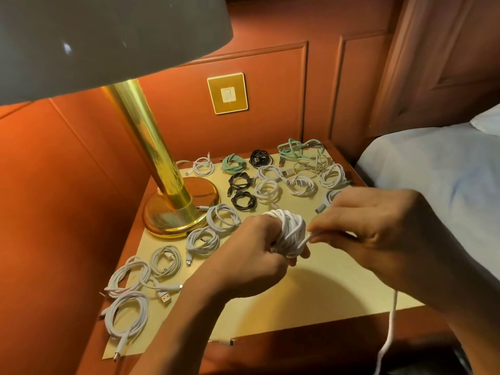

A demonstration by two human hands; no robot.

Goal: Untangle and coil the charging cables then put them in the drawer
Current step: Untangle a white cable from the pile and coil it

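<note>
Head view looks down on a nightstand (311, 293) with a pale top. Just above its centre the left hand (254, 253) is clenched, and a white cable (290, 234) is wound in many turns round its fingers, making a thick bundle. The right hand (378, 220) reaches in from three o'clock and pinches one strand of that same cable between thumb and fingertips, touching the bundle's right side. From under the right forearm the cable's free length hangs over the table's front edge at five o'clock. Finished coils lie flat across the rest of the top: white coils (194, 239) run from seven o'clock up to nine o'clock of the hands, black coils (259, 158) sit at twelve o'clock, a green coil (230, 165) lies at eleven o'clock, and a looser green bunch (297, 147) sits near the back edge at one o'clock. A brass lamp (176, 212) stands at ten o'clock, its shade filling the upper left. A gold switch plate (228, 93) is on the wall panel behind, and a bed (433, 171) lies at three o'clock.
</note>
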